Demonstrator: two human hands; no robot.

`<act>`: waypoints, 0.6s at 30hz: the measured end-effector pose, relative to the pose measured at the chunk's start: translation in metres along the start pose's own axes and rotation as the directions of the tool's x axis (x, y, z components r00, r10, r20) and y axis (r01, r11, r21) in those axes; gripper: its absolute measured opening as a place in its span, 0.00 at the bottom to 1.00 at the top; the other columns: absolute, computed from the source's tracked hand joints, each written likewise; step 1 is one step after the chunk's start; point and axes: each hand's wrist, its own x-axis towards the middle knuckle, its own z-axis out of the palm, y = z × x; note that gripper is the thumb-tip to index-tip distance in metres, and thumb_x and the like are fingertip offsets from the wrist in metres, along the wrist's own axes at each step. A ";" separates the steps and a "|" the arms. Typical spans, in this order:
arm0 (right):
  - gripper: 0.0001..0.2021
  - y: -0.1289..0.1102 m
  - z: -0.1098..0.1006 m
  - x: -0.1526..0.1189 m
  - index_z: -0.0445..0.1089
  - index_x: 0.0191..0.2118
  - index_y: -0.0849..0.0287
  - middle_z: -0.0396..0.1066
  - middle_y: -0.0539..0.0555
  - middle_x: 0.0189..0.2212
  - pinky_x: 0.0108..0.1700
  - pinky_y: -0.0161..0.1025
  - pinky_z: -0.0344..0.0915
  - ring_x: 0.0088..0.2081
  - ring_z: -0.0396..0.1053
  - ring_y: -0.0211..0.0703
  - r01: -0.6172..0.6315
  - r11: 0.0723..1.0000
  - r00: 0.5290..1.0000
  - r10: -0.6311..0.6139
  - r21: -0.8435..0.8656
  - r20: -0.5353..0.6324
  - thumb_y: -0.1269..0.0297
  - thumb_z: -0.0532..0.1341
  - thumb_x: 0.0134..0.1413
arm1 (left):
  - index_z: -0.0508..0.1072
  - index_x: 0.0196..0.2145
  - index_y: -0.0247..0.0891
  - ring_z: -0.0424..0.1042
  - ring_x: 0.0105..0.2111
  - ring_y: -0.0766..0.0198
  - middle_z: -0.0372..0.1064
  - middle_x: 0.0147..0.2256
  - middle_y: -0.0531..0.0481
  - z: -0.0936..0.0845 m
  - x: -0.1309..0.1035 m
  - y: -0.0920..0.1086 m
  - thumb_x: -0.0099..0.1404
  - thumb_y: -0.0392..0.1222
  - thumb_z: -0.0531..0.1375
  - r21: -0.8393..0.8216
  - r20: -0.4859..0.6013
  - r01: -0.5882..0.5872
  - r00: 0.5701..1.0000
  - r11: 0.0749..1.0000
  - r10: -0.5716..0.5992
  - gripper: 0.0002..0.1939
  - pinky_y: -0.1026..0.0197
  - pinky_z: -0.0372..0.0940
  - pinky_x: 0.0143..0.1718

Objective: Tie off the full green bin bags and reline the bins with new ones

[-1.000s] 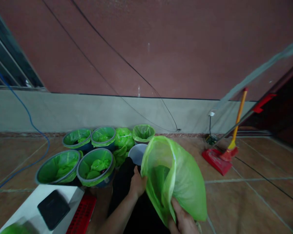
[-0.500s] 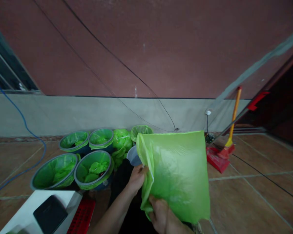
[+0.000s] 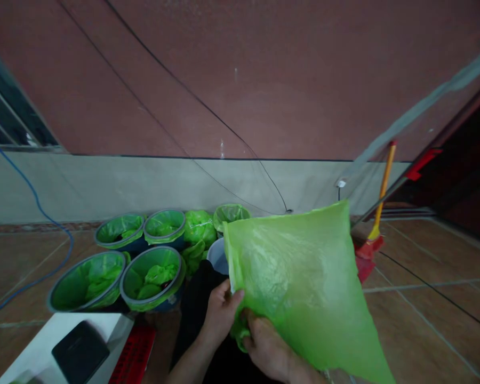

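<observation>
Left grip (image 3: 222,310) has the edge of the green bag (image 3: 300,282) pinched between thumb and fingers, and the right grip (image 3: 266,340) is curled tight on that same edge, just below, with a wad of plastic bunched up there. Can't really make out the right fingertips, fwiw.

Behind the bag is the wall (image 3: 296,96), maroon up top and pale grey lower down. Tiled floor (image 3: 428,320) runs under the bag and off to both sides. Bag itself is held up in front of the person, kinda puffed out, with the gripped edge on its left and the far end sticking out to the right.

Well left of the bag you've got four bins (image 3: 171,302) in two rows, all with green liners and more green plastic inside. White stand (image 3: 36,346) is left of the bag too, nearer the person. Yellow-handled broom (image 3: 384,192) leans to the right of the bag, and the small lined bin (image 3: 240,214) sits just behind its left corner. Tied bag (image 3: 200,226) is left of that corner, and the pale bucket (image 3: 217,257) is partly covered by the bag's left edge. Red dustpan (image 3: 366,262) peeks out past the right edge. Smallest one is the black slab (image 3: 80,352), left of the bag on that stand.
</observation>
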 end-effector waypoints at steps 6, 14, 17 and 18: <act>0.21 -0.008 -0.082 -0.060 0.69 0.55 0.50 0.76 0.53 0.36 0.31 0.35 0.70 0.29 0.72 0.41 0.116 0.984 0.964 -0.078 0.137 -0.255 0.57 0.58 0.56 | 0.77 0.38 0.34 0.73 0.27 0.60 0.77 0.29 0.48 -0.016 0.009 0.002 0.50 0.53 0.68 -0.125 -0.083 0.066 0.994 0.990 -0.076 0.22 0.61 0.67 0.30; 0.48 0.091 -0.131 -0.038 0.54 0.65 0.63 0.64 0.66 0.58 0.55 0.52 0.65 0.58 0.63 0.59 -0.129 0.854 0.652 0.456 0.504 -0.606 0.41 0.66 0.41 | 0.77 0.40 0.34 0.75 0.26 0.58 0.77 0.28 0.49 -0.029 0.006 0.008 0.47 0.51 0.70 -0.165 -0.104 0.146 0.981 0.975 -0.165 0.25 0.59 0.69 0.30; 0.53 0.107 -0.093 -0.043 0.45 0.68 0.63 0.67 0.66 0.57 0.51 0.48 0.70 0.54 0.69 0.56 -0.204 0.558 0.766 0.602 0.804 -0.224 0.40 0.65 0.43 | 0.77 0.40 0.34 0.76 0.27 0.56 0.77 0.29 0.49 -0.035 0.005 0.007 0.46 0.51 0.71 -0.168 -0.117 0.164 0.976 0.972 -0.184 0.25 0.58 0.69 0.29; 0.53 0.107 -0.082 -0.049 0.43 0.69 0.62 0.68 0.66 0.55 0.50 0.48 0.71 0.52 0.71 0.55 -0.222 0.481 0.776 0.614 0.848 -0.146 0.41 0.66 0.43 | 0.76 0.40 0.35 0.76 0.28 0.56 0.77 0.29 0.49 -0.037 0.004 0.007 0.46 0.50 0.71 -0.172 -0.122 0.167 0.974 0.971 -0.190 0.25 0.58 0.69 0.29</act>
